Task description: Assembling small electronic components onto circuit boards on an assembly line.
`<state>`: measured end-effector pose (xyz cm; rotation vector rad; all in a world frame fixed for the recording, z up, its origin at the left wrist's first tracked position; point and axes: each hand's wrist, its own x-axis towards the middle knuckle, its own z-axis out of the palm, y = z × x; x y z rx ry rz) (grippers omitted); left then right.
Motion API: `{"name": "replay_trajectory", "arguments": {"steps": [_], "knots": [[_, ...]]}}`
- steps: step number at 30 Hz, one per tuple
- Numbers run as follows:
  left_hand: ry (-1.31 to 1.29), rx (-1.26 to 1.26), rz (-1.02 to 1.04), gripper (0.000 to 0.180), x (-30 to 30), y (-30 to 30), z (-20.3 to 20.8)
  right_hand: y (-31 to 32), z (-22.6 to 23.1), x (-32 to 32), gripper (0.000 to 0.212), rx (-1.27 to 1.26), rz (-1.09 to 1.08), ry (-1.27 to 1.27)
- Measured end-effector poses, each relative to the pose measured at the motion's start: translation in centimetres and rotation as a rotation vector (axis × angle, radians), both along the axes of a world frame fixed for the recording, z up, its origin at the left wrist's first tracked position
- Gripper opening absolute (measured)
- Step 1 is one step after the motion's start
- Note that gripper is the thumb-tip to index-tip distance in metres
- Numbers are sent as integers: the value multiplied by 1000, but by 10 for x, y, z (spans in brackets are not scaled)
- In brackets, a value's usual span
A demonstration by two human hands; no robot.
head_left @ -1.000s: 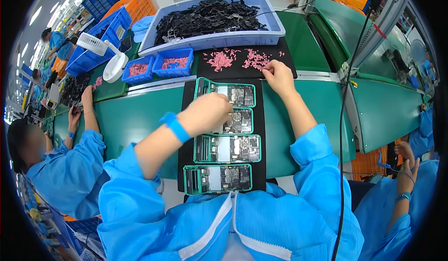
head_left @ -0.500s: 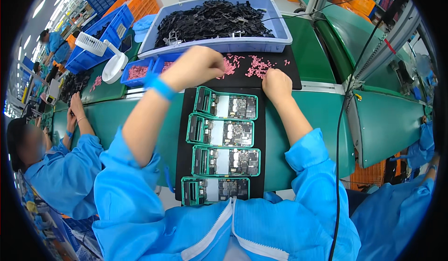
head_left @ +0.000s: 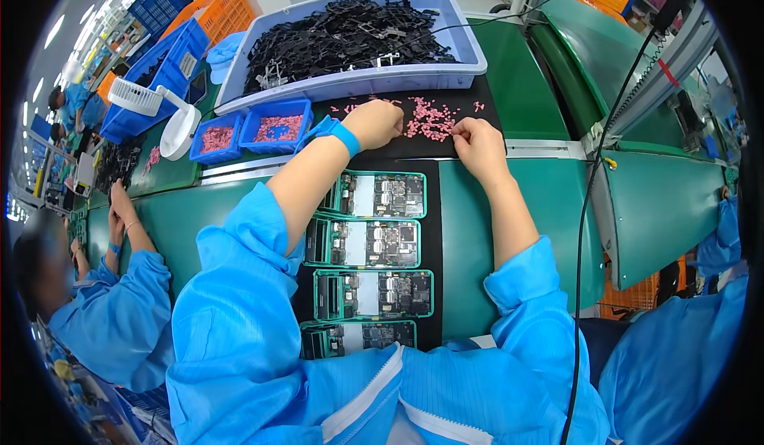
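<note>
the left hand (head_left: 376,124), fingers curled, and right hand (head_left: 482,147), fingertips bunched, are flanking small pink pieces (head_left: 430,119) lying on a black mat (head_left: 476,93); whether either is gripping one, i cannot tell. four green-framed circuit boards (head_left: 390,242) are lying nearer the person.

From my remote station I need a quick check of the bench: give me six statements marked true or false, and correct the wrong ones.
1. The right hand is beside the loose pink pieces. True.
2. Four green-framed circuit boards lie in a column in front of the person. True.
3. The left hand is touching the nearest board. False: it is beyond the boards, by the loose pink pieces.
4. The large pale-blue tub is filled with pink pieces. False: it holds black parts.
5. Two small blue bins contain pink pieces. True.
6. The blue wristband is on the right wrist. False: it is on the left.
</note>
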<state>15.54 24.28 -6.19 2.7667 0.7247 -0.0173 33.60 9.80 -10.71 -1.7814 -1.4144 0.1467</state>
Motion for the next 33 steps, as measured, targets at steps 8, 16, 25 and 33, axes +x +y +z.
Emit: {"name": "replay_trajectory", "arguments": {"steps": [8, 16, 25, 33], "knots": [[33, 47, 65, 10, 1, -9, 5, 2, 1, 1, 4, -48, 28, -16], [-10, 5, 85, 11, 4, -2, -2, 5, 5, -22, 13, -118, -73, -181], [12, -45, 44, 9, -1, 1, 6, 6, 10, -21, 9, -160, -71, -257], [19, 6, 30, 10, 3, 0, 8, 7, 6, -25, 11, -178, -51, -369]]}}
